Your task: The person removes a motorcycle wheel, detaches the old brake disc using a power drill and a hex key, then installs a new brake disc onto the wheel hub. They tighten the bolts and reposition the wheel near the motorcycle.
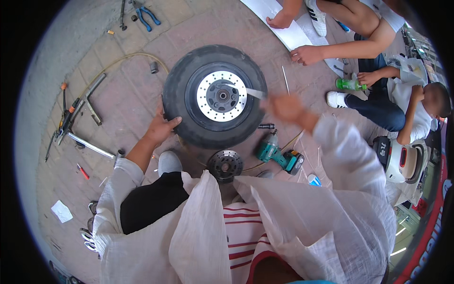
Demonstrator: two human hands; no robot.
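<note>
My left hand (163, 125) grips the left edge of a black wheel tyre (179, 104), thumb on its sidewall. A perforated silver brake disc (207, 102) sits on the hub (222, 95) at its centre. My right hand (285, 107), blurred, holds a flat silver tool (255, 93) over the wheel's right side, its tip near the hub; whether the tip touches is unclear. A darker perforated disc (215, 165) lies between my feet, just below the tyre. A teal cordless impact driver (273, 152) lies to its right, beside a black socket piece (266, 126).
Pliers (147, 19) lie at the top, assorted wrenches (87, 146) and a yellowish hose (123, 58) at left on the paving (113, 94). Two people (359, 45) (416, 113) sit at right by a white board (279, 33), one holding a green bottle (346, 84). A white scooter (397, 161) stands behind.
</note>
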